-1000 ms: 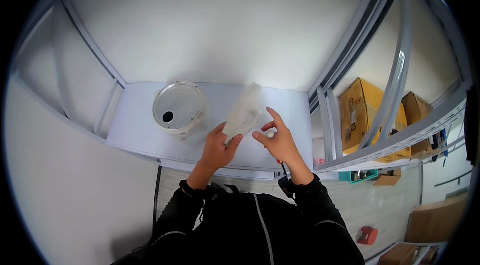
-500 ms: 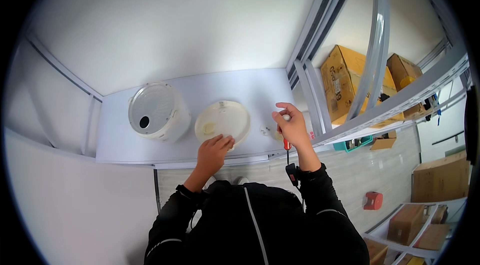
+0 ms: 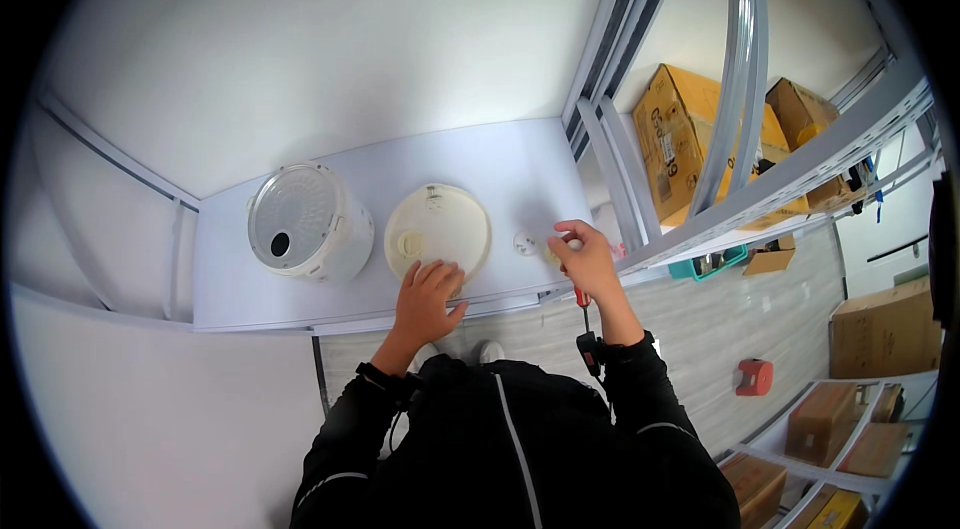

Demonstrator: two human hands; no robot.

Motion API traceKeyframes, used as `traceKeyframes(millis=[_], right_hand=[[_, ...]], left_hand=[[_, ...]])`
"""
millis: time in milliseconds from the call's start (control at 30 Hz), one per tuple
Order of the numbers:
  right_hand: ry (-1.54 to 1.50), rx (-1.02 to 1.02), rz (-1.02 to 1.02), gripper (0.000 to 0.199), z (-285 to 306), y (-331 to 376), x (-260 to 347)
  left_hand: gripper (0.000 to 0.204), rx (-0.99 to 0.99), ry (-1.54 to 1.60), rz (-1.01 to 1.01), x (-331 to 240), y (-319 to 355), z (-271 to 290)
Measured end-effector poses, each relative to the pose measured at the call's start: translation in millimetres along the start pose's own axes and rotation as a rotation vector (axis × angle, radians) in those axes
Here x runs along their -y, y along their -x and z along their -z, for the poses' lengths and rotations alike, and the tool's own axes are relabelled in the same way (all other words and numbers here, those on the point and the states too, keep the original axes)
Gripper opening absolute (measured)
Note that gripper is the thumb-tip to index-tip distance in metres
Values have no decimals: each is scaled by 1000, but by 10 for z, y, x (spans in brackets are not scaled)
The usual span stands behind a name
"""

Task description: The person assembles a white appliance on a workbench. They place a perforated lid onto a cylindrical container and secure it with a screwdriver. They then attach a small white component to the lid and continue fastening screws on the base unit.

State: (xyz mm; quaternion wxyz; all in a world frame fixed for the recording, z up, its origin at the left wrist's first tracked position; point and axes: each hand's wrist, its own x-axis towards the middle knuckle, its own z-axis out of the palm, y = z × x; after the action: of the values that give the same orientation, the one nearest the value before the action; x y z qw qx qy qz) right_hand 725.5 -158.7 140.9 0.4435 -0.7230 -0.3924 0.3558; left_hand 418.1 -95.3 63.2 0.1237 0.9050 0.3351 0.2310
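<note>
A round off-white plastic lid lies on the white tabletop, with a small ring-shaped part at its left side. My left hand rests on the lid's near edge with the fingers stretched and apart. To the right, my right hand is closed around a red-handled screwdriver. Its shaft points back toward my wrist, and most of the handle is hidden in the palm. Beside the right fingertips is a pale small piece, partly covered. A small white disc lies between lid and hand.
At the left of the table stands a white tub with a translucent top and a dark round hole. Metal framing borders the right end. Yellow cartons, a teal bin and a red stool lie beyond.
My right hand has lowered slightly, its fingers now curled closer together over the pale piece. My left fingers have spread on the lid. The whole view has shifted a little.
</note>
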Motion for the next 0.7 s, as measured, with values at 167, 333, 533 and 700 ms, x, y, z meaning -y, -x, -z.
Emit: traceKeyframes(millis=[167,333,533,700], right_hand=[[-27,3,14,34,35,73,-57],[-44,10,-2,39,45,117,-87],[285,-131,110,53,84,59,-405],[563,-94,35,71,-20,-26,-712]], left_hand=[[47,-14,107,103,-116,-94,75],[41,17,22,107,-32,-59,-205],[23,64,-46,68,-67,7,-180],[14,-2,-7,165,-112,43,84]])
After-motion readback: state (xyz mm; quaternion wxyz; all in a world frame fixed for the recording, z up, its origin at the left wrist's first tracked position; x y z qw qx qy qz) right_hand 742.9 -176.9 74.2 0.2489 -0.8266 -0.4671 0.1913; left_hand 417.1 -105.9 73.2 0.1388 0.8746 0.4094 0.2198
